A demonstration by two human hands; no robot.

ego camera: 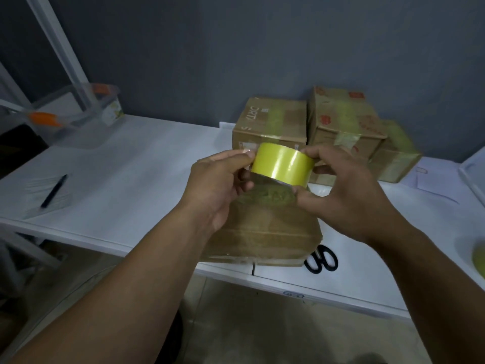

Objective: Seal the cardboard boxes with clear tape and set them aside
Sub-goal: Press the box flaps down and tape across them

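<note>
Left hand (pixel 220 179) grips the left side of the tape roll (pixel 282 164), thumb on top, fingers curled underneath. Right hand (pixel 338 185) grips the roll's right side, index finger over the top edge, thumb low, pinching at the strip of tape pulled down from the roll. Roll is yellowish, held mid-frame, above the near cardboard box (pixel 262 232).

Near box sits centre frame at the front edge of the white table (pixel 136 164), flaps shut, with a strip of tape on top under the roll; its far end is hidden by the hands.

Three more boxes at upper right against the grey wall: left taped box (pixel 270 119), middle taped box (pixel 343 114) touching it, tilted; third box (pixel 393 158) lower right of those, partly hidden behind the middle one. All show yellowish tape bands.

Black scissors (pixel 321 260) lie on the table just right of the near box's front corner. Black pen (pixel 53 191) on a stack of paper at left. Clear plastic container (pixel 78 119) with orange clips at upper left. Second roll (pixel 479 256) cut off by the right edge.
</note>
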